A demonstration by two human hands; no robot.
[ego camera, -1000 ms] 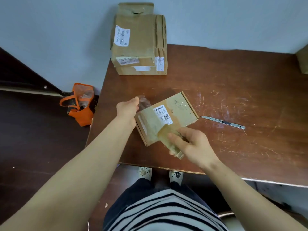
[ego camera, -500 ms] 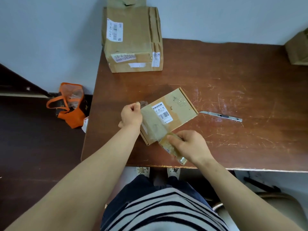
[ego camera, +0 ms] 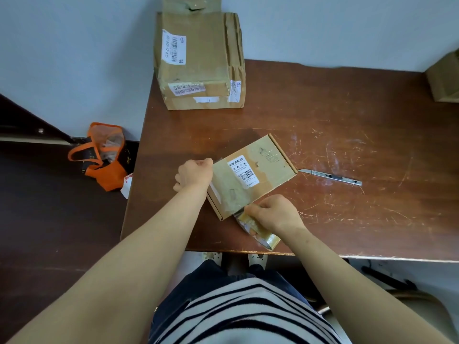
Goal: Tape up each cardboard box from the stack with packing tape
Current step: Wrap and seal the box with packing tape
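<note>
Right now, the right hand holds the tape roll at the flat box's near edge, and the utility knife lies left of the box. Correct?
No: in the head view the utility knife lies right of the flat cardboard box. The rest holds.

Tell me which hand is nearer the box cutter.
Right. The right hand, holding the tape roll, is left of the box cutter; the left hand is farther left, beyond the small box.
</note>
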